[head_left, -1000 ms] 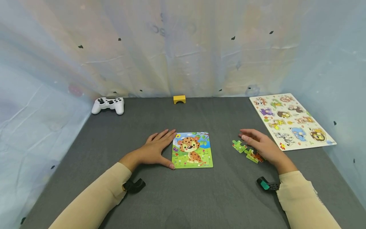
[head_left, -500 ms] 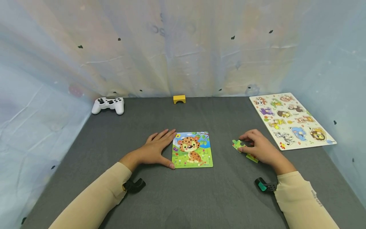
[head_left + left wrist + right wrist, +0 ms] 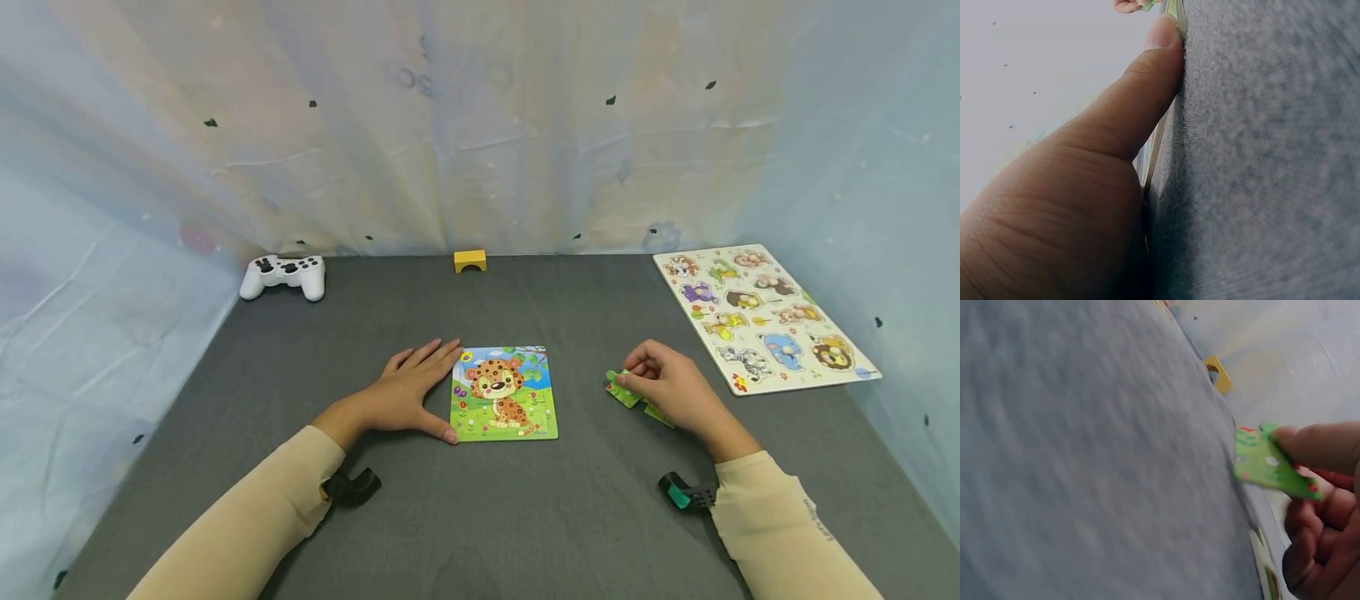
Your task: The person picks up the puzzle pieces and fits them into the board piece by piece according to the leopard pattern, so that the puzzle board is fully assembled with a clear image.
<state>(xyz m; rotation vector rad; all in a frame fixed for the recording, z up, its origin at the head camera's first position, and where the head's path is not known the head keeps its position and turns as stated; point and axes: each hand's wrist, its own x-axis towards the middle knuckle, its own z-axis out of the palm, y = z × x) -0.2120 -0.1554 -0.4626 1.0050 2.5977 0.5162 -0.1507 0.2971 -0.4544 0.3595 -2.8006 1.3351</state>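
A square leopard jigsaw puzzle (image 3: 501,396) lies face up mid-table in the head view. My left hand (image 3: 411,392) rests against its left side with fingers spread, the thumb at the lower left corner; the left wrist view shows this thumb (image 3: 1141,81) along the puzzle's edge. Right of the puzzle, my right hand (image 3: 667,383) pinches a green jigsaw piece (image 3: 1269,459) between thumb and fingers. Another jigsaw piece (image 3: 658,414) lies partly hidden beneath that hand.
A white animal peg-puzzle board (image 3: 765,321) lies at the right. Along the back stand a yellow arched block (image 3: 470,261) and a white game controller (image 3: 283,277). A printed curtain (image 3: 480,125) closes off the back of the grey table (image 3: 480,517).
My right hand has come down over the loose pieces, and its thumb and fingers have closed on the green one, lifting it slightly. The left hand has stayed in place.
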